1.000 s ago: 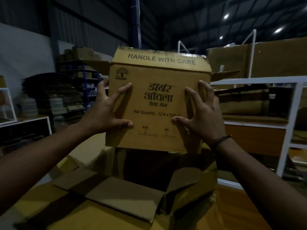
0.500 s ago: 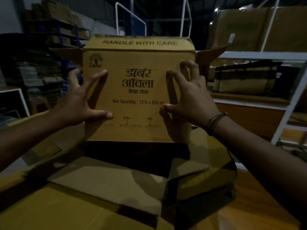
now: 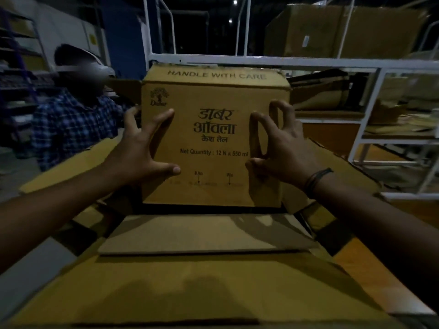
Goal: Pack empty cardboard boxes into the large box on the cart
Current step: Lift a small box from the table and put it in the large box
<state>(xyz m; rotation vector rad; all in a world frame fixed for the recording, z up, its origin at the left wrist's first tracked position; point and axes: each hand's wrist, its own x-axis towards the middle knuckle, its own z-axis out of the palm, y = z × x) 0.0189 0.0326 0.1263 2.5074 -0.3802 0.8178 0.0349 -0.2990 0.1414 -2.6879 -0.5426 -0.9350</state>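
A brown cardboard box [image 3: 213, 129] printed "HANDLE WITH CARE" stands upright in the middle of the view, its lower edge down in the dark opening of the large box [image 3: 190, 293]. My left hand [image 3: 140, 150] presses its left side with fingers spread on the front face. My right hand [image 3: 282, 150] grips the right side, fingers curled on the front. The large box's near flap [image 3: 204, 233] lies folded flat in front of the opening. Side flaps of the large box spread out to the left and right.
A person in a blue checked shirt [image 3: 71, 122] stands close at the left, behind the large box. A white metal frame [image 3: 285, 64] runs behind the held box. White shelving [image 3: 370, 138] with cardboard stands at the right. More big cartons [image 3: 344, 32] sit above.
The held box has come down toward the large box's opening, both hands still on it. My view has turned left, and the person in the checked shirt has come into sight.
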